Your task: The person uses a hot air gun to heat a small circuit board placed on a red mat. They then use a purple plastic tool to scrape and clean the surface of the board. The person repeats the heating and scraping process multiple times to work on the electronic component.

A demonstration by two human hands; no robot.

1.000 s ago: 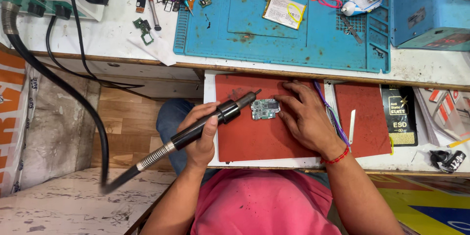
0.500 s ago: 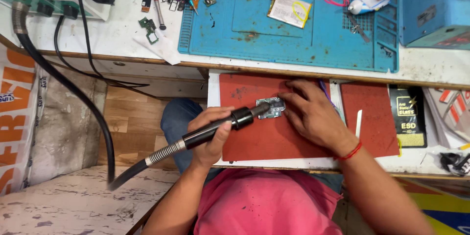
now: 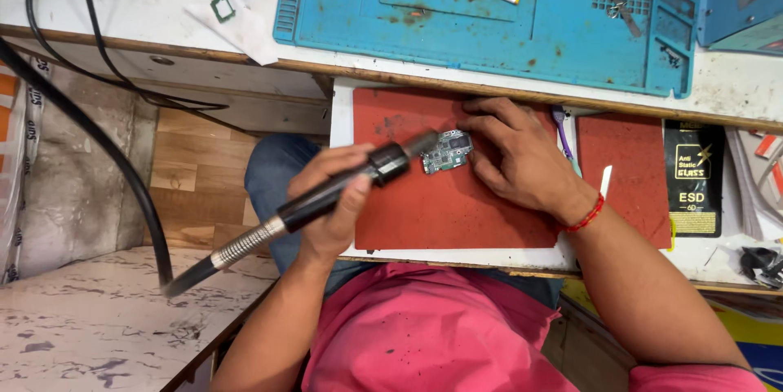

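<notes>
A small green circuit board lies on a red mat, in the upper middle of that mat and close to its far edge. The mat covers a white pull-out shelf that juts out below the front edge of the bench.

The left hand is wrapped in a closed grip around the black handle of a hot-air tool, fingers curled over the top. The tool slants up to the right, and its metal nozzle ends just at the left edge of the circuit board; whether it touches cannot be told. A thick black hose runs from the tool's back end down over the left side of the shelf and up to the bench.

The right hand rests flat on the mat just to the right of the board, fingers loosely spread, its fingertips pressing against the board's right and upper edges. A red thread band circles that wrist.

Farther back on the bench lies a blue work mat.
</notes>
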